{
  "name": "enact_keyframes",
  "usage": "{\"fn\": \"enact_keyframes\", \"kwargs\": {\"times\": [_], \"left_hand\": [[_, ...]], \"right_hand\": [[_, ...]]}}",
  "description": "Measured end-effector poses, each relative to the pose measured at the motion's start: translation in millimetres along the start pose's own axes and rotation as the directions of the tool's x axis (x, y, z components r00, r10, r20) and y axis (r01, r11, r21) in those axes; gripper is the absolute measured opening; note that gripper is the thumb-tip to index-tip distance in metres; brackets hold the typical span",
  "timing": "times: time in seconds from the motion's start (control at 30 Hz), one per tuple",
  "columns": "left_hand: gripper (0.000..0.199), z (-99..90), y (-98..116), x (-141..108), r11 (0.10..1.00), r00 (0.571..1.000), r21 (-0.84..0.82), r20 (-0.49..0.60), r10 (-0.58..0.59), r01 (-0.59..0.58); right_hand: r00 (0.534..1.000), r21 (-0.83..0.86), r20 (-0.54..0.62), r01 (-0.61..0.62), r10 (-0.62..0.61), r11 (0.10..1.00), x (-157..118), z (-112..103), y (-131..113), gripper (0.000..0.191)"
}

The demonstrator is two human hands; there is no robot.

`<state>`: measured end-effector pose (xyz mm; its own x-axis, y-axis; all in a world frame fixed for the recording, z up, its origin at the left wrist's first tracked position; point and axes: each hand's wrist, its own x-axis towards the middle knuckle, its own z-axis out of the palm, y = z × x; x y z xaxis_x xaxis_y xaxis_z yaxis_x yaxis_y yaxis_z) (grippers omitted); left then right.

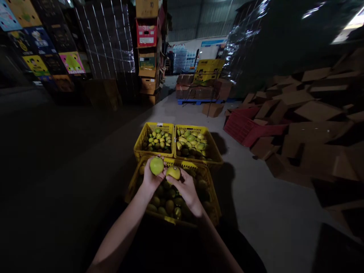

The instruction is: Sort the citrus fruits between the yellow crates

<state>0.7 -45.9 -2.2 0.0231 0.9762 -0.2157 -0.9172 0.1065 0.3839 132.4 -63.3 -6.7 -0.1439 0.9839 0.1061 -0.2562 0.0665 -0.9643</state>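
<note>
A round yellow-green fruit (156, 166), its exact kind unclear, rests in my left hand (150, 177), the fingers curled around it. My right hand (185, 185) grips a yellower round fruit (173, 173) with a small dark spot on its top. Both hands are close together above the near yellow crate (214, 206). Inside that crate lie several green and yellowish fruits (170, 206), mostly in shadow. Behind it stand two more yellow crates: the left crate (139, 146) holds small rounded yellow-green fruits (157, 139), the right crate (214, 146) longer ones (193, 142).
Flattened cardboard boxes (318, 125) are heaped on the right beside a tilted red crate (243, 127). Further back, a blue pallet (199, 101) carries boxes. A tall stack of cartons (147, 62) and printed boxes (42, 40) stand to the left. Grey floor (247, 197) surrounds the crates.
</note>
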Motion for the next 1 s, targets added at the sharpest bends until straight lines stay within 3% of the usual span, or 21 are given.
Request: {"fn": "enact_keyframes", "kwargs": {"times": [0.2,0.3,0.6,0.77,1.0], "left_hand": [[0.012,6.0,-2,-4,0.995,0.998,0.09,-0.022,0.05,-0.048],[0.016,8.3,-3,-6,0.992,0.999,0.119,-0.017,0.052,-0.049],[0.023,6.6,-1,-7,0.902,0.972,0.36,0.095,0.217,-0.236],[0.016,5.6,1,-7,0.939,0.972,0.258,0.112,0.205,-0.228],[0.008,3.3,9,-4,0.989,0.987,0.017,0.065,0.148,-0.149]], "right_hand": [[0.962,-0.152,-0.169,0.188,-0.213,0.97,2,-7,0,0.052],[0.962,-0.184,-0.107,0.229,-0.251,0.956,-2,-7,0,0.051],[0.96,-0.291,-0.005,0.267,-0.28,0.919,-7,-8,5,0.052],[0.938,-0.34,0.051,0.338,-0.341,0.878,-7,-9,4,0.051],[0.889,-0.399,0.23,0.457,-0.396,0.795,-11,-7,2,0.05]]}}
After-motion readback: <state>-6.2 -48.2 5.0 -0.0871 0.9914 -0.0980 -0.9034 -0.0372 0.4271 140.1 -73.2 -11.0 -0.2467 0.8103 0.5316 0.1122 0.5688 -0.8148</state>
